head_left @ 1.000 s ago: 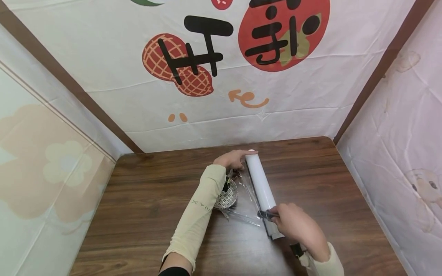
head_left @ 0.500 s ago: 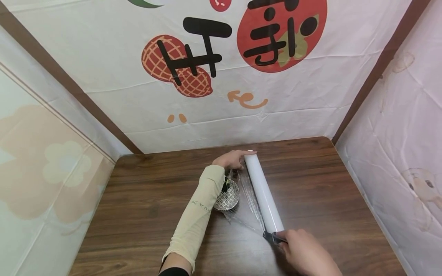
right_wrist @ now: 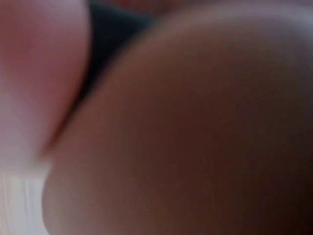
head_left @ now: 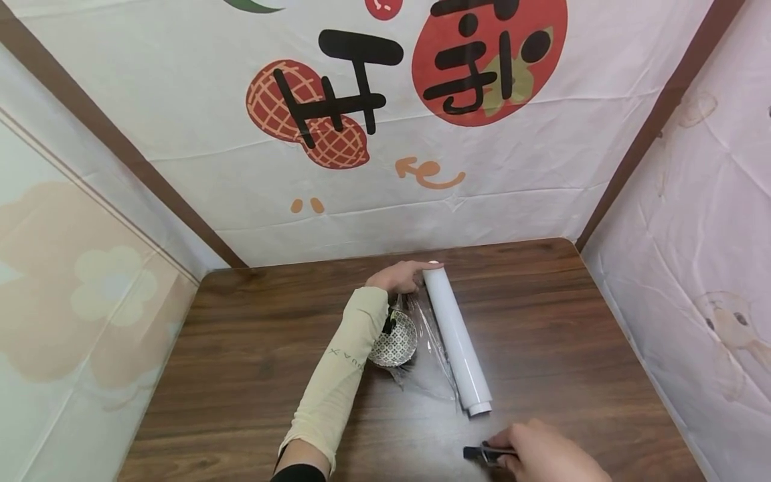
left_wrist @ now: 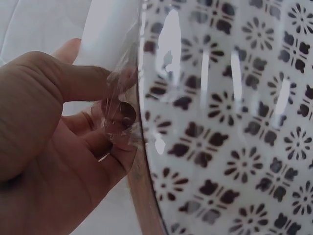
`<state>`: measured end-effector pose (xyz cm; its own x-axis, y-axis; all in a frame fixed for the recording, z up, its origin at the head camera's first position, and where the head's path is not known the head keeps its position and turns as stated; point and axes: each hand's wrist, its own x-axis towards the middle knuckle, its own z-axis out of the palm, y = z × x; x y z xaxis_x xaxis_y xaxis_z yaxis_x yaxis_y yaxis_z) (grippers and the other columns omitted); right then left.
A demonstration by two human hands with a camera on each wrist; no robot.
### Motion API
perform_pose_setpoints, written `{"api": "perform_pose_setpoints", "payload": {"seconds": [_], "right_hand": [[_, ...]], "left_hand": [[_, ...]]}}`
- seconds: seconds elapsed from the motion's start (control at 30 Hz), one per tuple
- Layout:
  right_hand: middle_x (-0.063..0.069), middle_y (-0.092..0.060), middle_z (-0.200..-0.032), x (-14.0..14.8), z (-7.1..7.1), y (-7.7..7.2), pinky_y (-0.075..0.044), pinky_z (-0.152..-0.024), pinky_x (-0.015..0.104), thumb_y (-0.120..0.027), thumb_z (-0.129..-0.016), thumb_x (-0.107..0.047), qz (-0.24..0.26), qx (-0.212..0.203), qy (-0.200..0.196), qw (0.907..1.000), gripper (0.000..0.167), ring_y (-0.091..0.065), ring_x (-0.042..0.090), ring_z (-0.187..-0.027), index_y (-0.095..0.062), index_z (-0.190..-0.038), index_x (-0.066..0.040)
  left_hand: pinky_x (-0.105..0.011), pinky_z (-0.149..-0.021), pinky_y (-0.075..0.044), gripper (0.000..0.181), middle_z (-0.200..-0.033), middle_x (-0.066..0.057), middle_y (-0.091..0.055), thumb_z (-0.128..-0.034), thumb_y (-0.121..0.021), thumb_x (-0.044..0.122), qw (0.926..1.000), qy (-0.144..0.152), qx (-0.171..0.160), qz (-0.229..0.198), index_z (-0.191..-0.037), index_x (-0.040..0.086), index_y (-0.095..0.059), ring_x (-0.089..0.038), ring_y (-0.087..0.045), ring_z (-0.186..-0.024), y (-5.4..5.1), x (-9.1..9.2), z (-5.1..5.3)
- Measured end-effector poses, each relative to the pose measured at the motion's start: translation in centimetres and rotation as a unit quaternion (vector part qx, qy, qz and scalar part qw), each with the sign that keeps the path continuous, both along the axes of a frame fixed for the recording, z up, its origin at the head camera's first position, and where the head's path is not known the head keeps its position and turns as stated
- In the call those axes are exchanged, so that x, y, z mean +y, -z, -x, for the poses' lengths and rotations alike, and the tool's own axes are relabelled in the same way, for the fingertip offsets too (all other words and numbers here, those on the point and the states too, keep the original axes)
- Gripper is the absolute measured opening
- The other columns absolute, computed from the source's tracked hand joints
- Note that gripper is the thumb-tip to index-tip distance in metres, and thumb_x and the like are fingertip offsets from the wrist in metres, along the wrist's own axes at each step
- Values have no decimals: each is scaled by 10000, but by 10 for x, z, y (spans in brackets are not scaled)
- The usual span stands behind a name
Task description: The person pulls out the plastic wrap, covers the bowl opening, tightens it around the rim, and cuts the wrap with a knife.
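Note:
A white roll of cling film point(head_left: 458, 338) lies on the table, slanting from far to near. My left hand point(head_left: 397, 278) is at its far end, one finger extended onto the roll; in the left wrist view the left hand point(left_wrist: 73, 107) pinches clear film point(left_wrist: 120, 93) between thumb and fingers beside the patterned bowl point(left_wrist: 230, 117). Film spreads between the roll and the bowl point(head_left: 394, 341), which my left sleeve partly covers. Below the roll's near end, my right hand point(head_left: 545, 452) grips a small black tool point(head_left: 482, 454). The right wrist view shows the right hand point(right_wrist: 186, 127) blurred, close up.
The brown wooden table point(head_left: 253, 375) extends around the roll and bowl. A white printed cloth point(head_left: 199, 120) hangs behind its far edge, and more cloth point(head_left: 711, 268) stands along the right side.
My right hand, with the black tool, has moved down along the roll and off its near end, towards the table's near side. The left hand has stayed nearly in place.

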<state>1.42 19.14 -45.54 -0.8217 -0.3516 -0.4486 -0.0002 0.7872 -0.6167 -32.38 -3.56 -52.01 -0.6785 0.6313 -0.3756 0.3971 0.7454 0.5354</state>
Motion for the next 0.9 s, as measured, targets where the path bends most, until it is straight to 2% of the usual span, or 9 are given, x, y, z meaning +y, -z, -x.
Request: {"api": "perform_pose_setpoints", "payload": {"seconds": [0.13, 0.2, 0.23, 0.33, 0.43, 0.53, 0.63, 0.77, 0.9], "right_hand": [[-105, -744, -924, 17, 0, 2, -480, -627, 251, -740, -956, -153, 208, 617, -372, 9972, 250, -513, -42, -721, -775, -1201, -124], [-90, -723, -913, 27, -1, 1, -469, -605, 243, -722, -981, -206, 176, 960, -297, 9948, 287, -489, -58, -699, -731, -1243, -88], [-96, -707, -904, 32, -2, 1, -460, -600, 240, -714, -990, -219, 163, 1115, -179, 9935, 295, -478, -57, -693, -718, -1247, -73], [-87, -608, -798, 40, -2, -3, -411, -540, 233, -679, -1021, -240, 128, 1155, 595, 9914, 249, -419, -20, -611, -686, -1196, -64], [-59, -545, -773, 47, 3, -4, -405, -535, 239, -636, -1053, -256, 194, 958, 1432, 9849, 212, -429, 26, -608, -662, -1179, -88], [-7, -561, -802, 54, 16, 2, -429, -549, 254, -596, -1079, -323, 342, 692, 2164, 9732, 314, -485, 77, -633, -622, -1255, -64], [20, -604, -776, 58, 32, 15, -448, -527, 268, -597, -1072, -421, 512, 813, 2733, 9571, 417, -520, 106, -600, -632, -1230, -37], [-3, -597, -696, 61, 50, 35, -418, -493, 276, -611, -1051, -491, 693, 1225, 3176, 9377, 439, -487, 100, -535, -663, -1067, -55], [1, -601, -716, 61, 62, 53, -417, -496, 274, -573, -1081, -446, 1015, 1390, 3202, 9316, 400, -488, 94, -538, -640, -1078, -53]], "left_hand": [[-284, -650, -422, 776, -1443, -111, -570, -1021, -570, -19, 9999, 81, 99, -73, -1640, 389, -341, -130, -443, -716, 0, -5, -2], [-334, -745, -464, 689, -1414, -163, -581, -1057, -588, 84, 9998, 82, 151, -112, -1638, 370, -354, -183, -447, -742, -2, -8, -5], [-359, -816, -477, 651, -1419, -185, -582, -1068, -593, 137, 9997, 44, 195, -121, -1635, 362, -366, -207, -525, -835, -4, -9, -7], [-428, -953, -468, 603, -1465, -220, -536, -1086, -573, 195, 9995, -138, 215, -202, -1637, 333, -371, -324, -567, -1120, -9, -14, -14], [-458, -998, -456, 599, -1518, -205, -508, -1093, -557, 192, 9991, -185, 329, -194, -1646, 301, -357, -348, -486, -1385, -13, -17, -21], [-481, -1052, -458, 596, -1510, -205, -523, -1096, -546, 182, 9989, -72, 462, -38, -1653, 258, -348, -355, -507, -1365, -15, -17, -29], [-535, -1166, -423, 591, -1585, -203, -466, -1096, -546, 193, 9980, -78, 591, 201, -1653, 224, -350, -401, -438, -1455, -19, -14, -38], [-591, -1237, -352, 601, -1652, -206, -386, -1097, -544, 245, 9955, -125, 758, 560, -1659, 201, -336, -459, -329, -1527, -24, -8, -53], [-570, -1235, -334, 610, -1630, -198, -420, -1095, -543, 293, 9917, -123, 897, 913, -1659, 196, -334, -422, -345, -1505, -29, -1, -71]]}}
